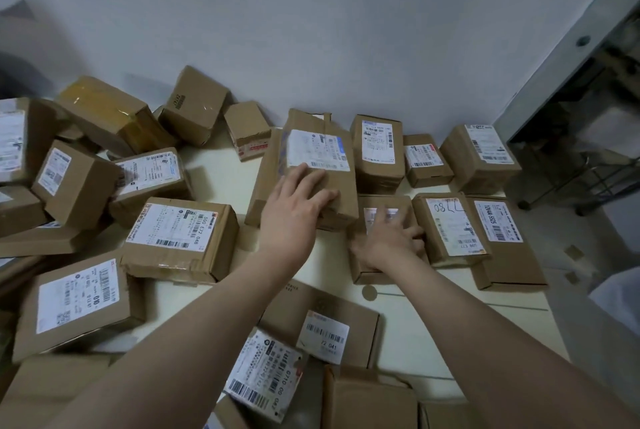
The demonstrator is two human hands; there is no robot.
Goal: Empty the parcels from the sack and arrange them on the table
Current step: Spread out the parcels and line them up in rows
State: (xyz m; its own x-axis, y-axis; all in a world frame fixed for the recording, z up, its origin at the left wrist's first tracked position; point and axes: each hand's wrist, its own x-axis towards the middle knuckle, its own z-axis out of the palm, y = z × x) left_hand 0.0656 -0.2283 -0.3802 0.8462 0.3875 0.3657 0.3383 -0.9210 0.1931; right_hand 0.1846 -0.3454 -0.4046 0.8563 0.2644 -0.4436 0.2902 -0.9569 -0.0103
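The left hand (298, 210) lies with straight fingers on the near end of a long labelled parcel (317, 151), seemingly steadying it or sliding it into the row. The right hand (388, 241), blurred, rests with fingers spread on a flat parcel (384, 202) just beside it, probably squaring it against the handwritten-label parcel (450, 231) at its fingertips. Beyond and right of the right hand, boxes sit label-up in neat rows, likely so the labels can be read; left of the left hand an unsorted heap (79, 179) lies tumbled. The sack is not in view. Everything rests on a white table (408, 331) set against a pale wall (311, 30), with a wheeled metal frame (588, 172) far right
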